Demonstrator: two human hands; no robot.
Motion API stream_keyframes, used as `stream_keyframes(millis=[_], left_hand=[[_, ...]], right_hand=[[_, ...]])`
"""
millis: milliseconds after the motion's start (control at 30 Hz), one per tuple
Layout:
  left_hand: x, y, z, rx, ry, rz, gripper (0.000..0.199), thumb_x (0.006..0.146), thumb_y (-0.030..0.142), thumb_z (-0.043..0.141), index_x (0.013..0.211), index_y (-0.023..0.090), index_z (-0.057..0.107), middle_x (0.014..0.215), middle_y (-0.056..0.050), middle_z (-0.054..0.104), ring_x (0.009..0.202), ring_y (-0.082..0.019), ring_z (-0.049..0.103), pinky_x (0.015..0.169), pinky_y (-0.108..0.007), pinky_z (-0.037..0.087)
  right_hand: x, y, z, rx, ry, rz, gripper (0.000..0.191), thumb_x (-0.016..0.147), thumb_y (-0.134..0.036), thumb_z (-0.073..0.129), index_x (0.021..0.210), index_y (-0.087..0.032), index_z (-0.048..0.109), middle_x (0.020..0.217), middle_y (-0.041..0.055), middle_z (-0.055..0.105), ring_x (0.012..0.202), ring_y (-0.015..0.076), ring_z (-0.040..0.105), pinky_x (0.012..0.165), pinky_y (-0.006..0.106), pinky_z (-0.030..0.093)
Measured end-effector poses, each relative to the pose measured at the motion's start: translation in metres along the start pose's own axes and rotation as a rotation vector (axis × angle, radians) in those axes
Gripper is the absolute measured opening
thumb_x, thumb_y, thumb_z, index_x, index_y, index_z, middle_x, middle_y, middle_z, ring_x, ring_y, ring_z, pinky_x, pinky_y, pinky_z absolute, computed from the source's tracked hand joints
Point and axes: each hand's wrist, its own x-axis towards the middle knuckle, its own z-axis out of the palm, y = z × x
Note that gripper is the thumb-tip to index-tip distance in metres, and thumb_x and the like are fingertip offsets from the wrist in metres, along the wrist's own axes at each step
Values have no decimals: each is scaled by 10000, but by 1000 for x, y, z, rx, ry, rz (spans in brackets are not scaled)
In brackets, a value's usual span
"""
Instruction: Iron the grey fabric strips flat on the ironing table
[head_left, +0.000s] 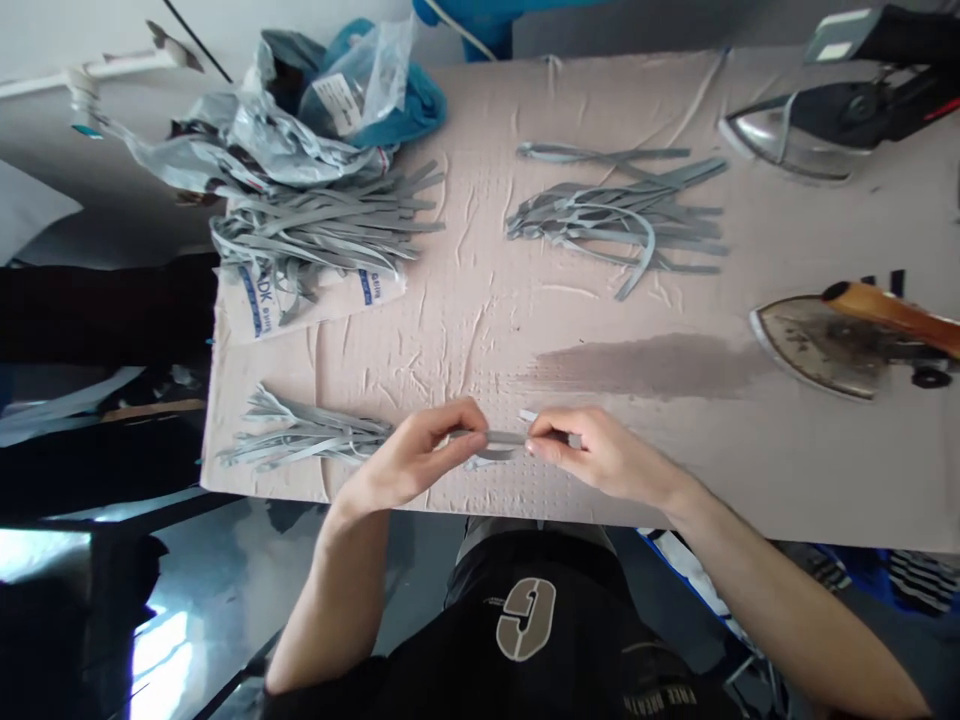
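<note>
- Head camera, as I read it from my remote station: clock positions are taken from frame centre, and the work surface is a table under creased beige paper point(675, 480).
- At 8 o'clock I log a bundle of grey strips point(300, 432) lying on the paper, just beside the left hand.
- At 10 o'clock, a larger heap of grey strips point(322, 225) rests on a printed white sack point(311, 308). A crumpled plastic bag point(247, 130) and a blue cloth point(397, 105) lie against it towards 11 o'clock.
- At 7 o'clock, the left hand point(409, 460) is closed in a pinch, gripping one end of the grey strip.
- At 6 o'clock, the grey strip point(506, 438) spans the gap between both hands. I cannot tell whether it touches the paper.
- At 5 o'clock, the right hand point(600, 455) is also closed in a pinch, gripping the other end.
- At 1 o'clock, I note a loose bunch of grey strips point(615, 220).
- At 4 o'clock, a long brown stain point(645, 365) marks the paper.
- At 2 o'clock sits a black-and-chrome clothes iron point(795, 135).
- At 3 o'clock sits a worn clothes iron point(825, 345) with a wooden handle point(892, 313).
</note>
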Motion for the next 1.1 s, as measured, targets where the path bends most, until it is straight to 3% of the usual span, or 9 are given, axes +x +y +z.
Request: stream_keyframes(millis=[200,300,433,633,733,833,933,1000,1100], left_hand=[[-52,2,-43,153,159,-22,177,955,356,566,839,273,670,906,-69,678,839,-222,658,675,-354,551],[-52,-2,-50,282,146,-43,140,940,373,592,877,289,685,924,-46,701,831,-212,670,650,-324,541],[8,-19,-31,435,147,-97,189,941,414,574,934,249,666,862,-15,688,806,-182,648,716,-305,517],[136,-60,24,688,238,-114,107,886,198,517,874,180,622,987,-84,681,967,-218,640,908,-356,504],[157,-72,39,845,216,-92,150,911,184,500,932,169,647,1085,-127,661,1076,-264,620,945,-388,502],[155,-73,44,947,208,-97,180,932,199,506,1010,168,665,1098,-133,638,1055,-275,623,933,-401,507],[151,-64,55,1051,331,-106,235,928,204,531,1117,137,655,1146,-168,615,1092,-317,602,933,-444,497],[152,-55,69,1090,396,-52,278,934,209,539,1183,129,635,1190,-178,609,1126,-335,583,941,-463,483],[162,-44,93,1095,313,71,299,947,227,560,1235,169,620,1231,-148,622,1130,-318,576,944,-453,467]], right_hand=[[-67,36,-30,3,66,166,333,967,-503,577,868,-199,674,798,4,639,734,125,536,674,274,401],[-100,53,-47,-14,179,255,383,949,-559,576,851,-201,672,769,5,628,698,127,521,634,273,385],[-105,75,-79,-100,326,290,441,939,-606,547,827,-196,661,705,2,593,637,121,497,609,275,375],[-63,121,-128,-522,516,394,269,924,-405,546,825,-197,686,752,46,681,693,188,613,671,318,449],[-55,139,-123,-658,687,424,279,925,-304,515,1056,-155,712,1036,151,727,984,307,662,866,435,484],[-60,152,-99,-849,817,209,390,975,-282,462,1278,-129,653,1305,176,665,1234,324,597,1052,485,450],[-64,166,-75,-999,757,-93,413,992,-245,463,1359,-127,610,1417,147,626,1341,276,554,1154,464,417],[-64,175,-66,-1069,716,-179,435,989,-222,475,1398,-119,578,1462,143,599,1384,268,524,1185,474,392],[-61,183,-64,-1128,747,-205,437,980,-209,484,1392,-95,574,1446,162,605,1367,277,528,1168,478,404]])
